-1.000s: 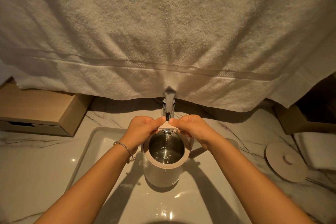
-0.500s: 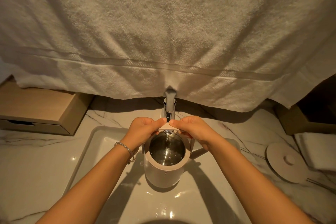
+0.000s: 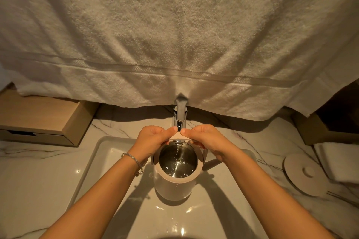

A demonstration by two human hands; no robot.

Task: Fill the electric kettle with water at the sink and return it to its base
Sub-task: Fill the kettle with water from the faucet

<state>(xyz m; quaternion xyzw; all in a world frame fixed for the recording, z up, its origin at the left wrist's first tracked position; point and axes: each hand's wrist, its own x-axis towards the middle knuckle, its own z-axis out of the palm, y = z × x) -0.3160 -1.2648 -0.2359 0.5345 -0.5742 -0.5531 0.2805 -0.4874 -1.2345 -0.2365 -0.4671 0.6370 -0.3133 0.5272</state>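
Observation:
The white electric kettle (image 3: 172, 187) is held over the white rectangular sink (image 3: 93, 169), its lid off and its steel inside showing. A thin stream of water runs from the chrome faucet (image 3: 180, 114) into the kettle's mouth. My left hand (image 3: 153, 137) grips the far left rim of the kettle, with a bracelet on the wrist. My right hand (image 3: 204, 137) grips the far right rim. Both thumbs meet at the rim under the spout. The kettle's base is out of sight.
A round disc (image 3: 305, 174), likely the kettle lid, lies on the marble counter (image 3: 38, 180) at right. A wooden drawer box (image 3: 40, 118) stands at back left. A large towel (image 3: 174, 35) hangs over the faucet. Boxes and folded cloth (image 3: 338, 161) sit at far right.
Almost nothing has moved; both hands keep the same grip while water keeps running into the kettle.

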